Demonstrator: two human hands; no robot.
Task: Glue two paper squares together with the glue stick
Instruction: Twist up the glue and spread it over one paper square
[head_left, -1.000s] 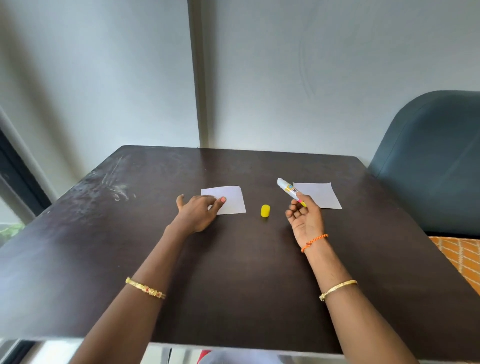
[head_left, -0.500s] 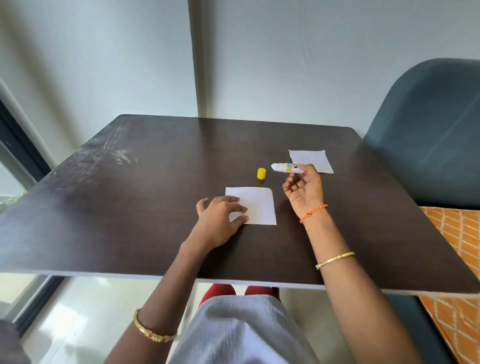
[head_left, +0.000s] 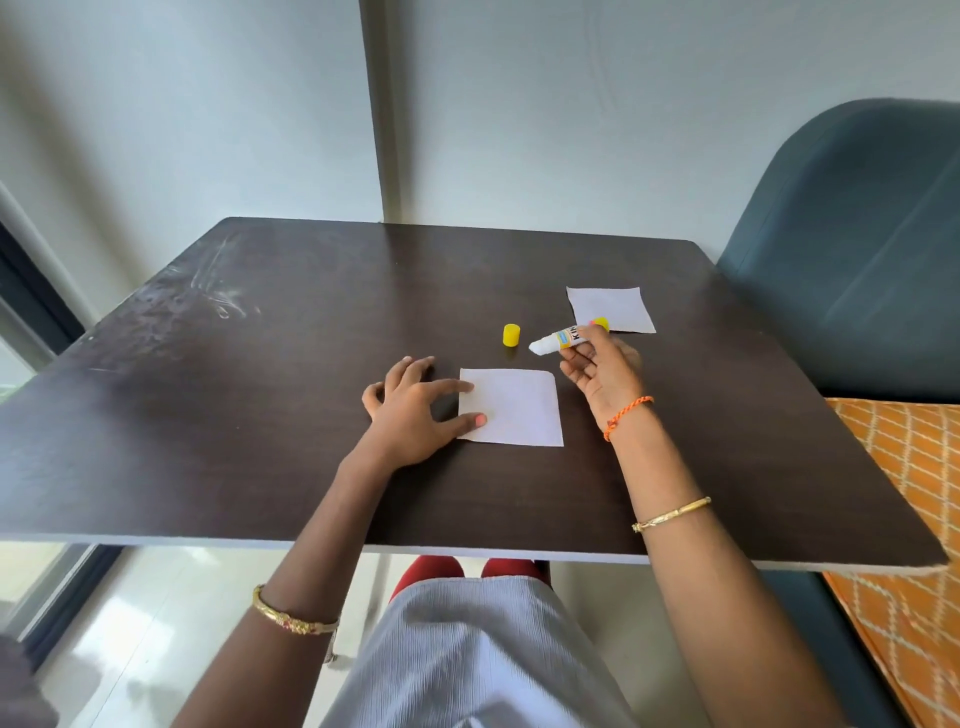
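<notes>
In the head view, a person is sitting at a dark table (head_left: 208, 415) and is looking down at both hands. The left hand (head_left: 410, 410) is lying flat on the table with the fingers spread and nearly straight; the forefinger and the thumb are pressing on the left edge of the near paper square (head_left: 517, 408), and the hand is holding nothing. This square is lying flat in the middle of the table, in front of the person.

The right hand (head_left: 602, 376) is staying above the table, just beside the right edge of the near square. Its thumb and fingers are pinching the glue stick (head_left: 563, 340) near the yellow end, and the other fingers are loosely curled. The stick is uncapped and is pointing to the left, with the white tip above the table, between the near square and the yellow cap (head_left: 511, 334). The cap is standing upright on the table, just left of the tip and not touching it.

The far paper square (head_left: 613, 306) is lying flat behind the right hand, well apart from the near one. A blue-green chair (head_left: 857, 249) is standing at the right side of the table.
</notes>
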